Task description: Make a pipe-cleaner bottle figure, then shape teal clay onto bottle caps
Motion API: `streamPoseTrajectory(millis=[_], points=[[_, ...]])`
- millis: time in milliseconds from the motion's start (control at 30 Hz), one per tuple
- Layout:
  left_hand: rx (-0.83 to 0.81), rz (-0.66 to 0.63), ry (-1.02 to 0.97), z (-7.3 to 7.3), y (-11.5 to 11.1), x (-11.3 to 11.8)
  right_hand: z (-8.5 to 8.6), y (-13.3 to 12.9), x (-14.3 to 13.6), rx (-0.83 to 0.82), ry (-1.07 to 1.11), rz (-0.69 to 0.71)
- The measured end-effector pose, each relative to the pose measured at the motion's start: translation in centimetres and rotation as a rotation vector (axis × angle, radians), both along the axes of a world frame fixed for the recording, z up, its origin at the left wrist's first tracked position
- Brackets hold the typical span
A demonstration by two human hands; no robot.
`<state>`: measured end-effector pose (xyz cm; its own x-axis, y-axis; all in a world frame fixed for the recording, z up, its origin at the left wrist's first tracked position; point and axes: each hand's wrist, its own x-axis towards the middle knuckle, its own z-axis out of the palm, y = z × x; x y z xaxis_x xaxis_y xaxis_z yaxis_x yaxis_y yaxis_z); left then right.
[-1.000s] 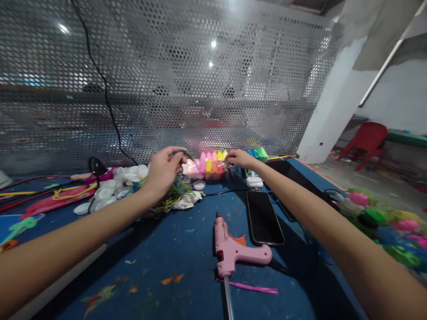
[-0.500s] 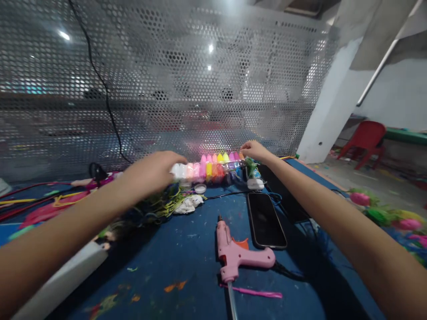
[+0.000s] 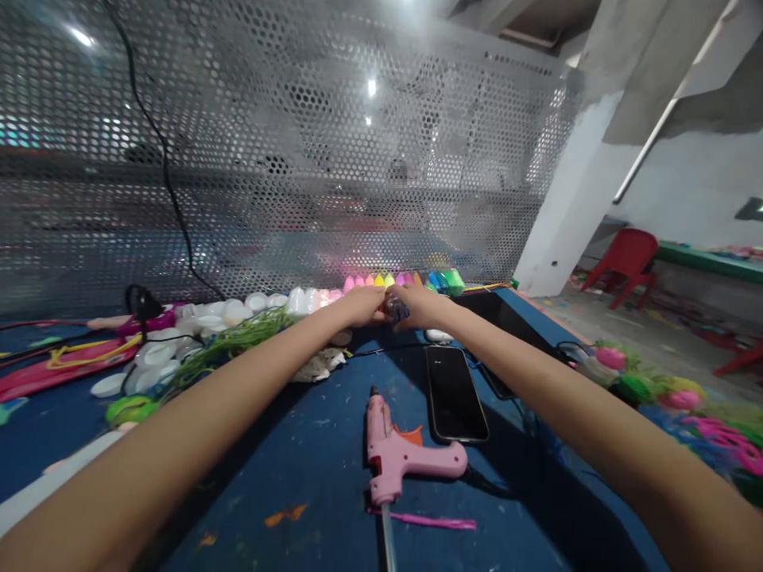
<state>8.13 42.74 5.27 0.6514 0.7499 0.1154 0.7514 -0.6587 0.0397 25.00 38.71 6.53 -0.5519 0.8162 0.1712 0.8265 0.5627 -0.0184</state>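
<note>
At the far edge of the table, my left hand and my right hand meet in front of a row of colourful packets. A small dark blue packet in clear wrap shows between them, and the fingers of both hands are closed around it. My hands hide the middle of the row. White and pale pink packets show left of my left hand; blue and green ones stand beyond my right hand.
A pink glue gun lies near the front, beside a black phone. White plastic caps and green strands are heaped at left. Behind rises a perforated metal screen. Coloured decorations sit at right.
Both hands have moved inward from the two ends of the row and now meet at its middle. The caps and green strands at left show more clearly.
</note>
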Motion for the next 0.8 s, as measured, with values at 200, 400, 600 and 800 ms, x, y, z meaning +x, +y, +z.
streamPoseTrajectory(millis=[200, 400, 600, 800], points=[[-0.029, -0.037, -0.013, -0.4, 0.4, -0.5, 0.3, 0.7, 0.0, -0.007, 0.007, 0.072], [-0.064, -0.036, -0.024, -0.3, 0.8, -0.3, -1.1, 1.0, 1.3, -0.085, 0.313, 0.063], [-0.094, -0.033, -0.041, -0.3, 0.6, -0.3, -1.6, 2.8, 2.4, -0.117, 0.817, 0.009], [-0.106, -0.035, -0.096, -0.3, 0.0, -0.4, 2.0, 3.0, 5.3, -0.021, 1.18, -0.1]])
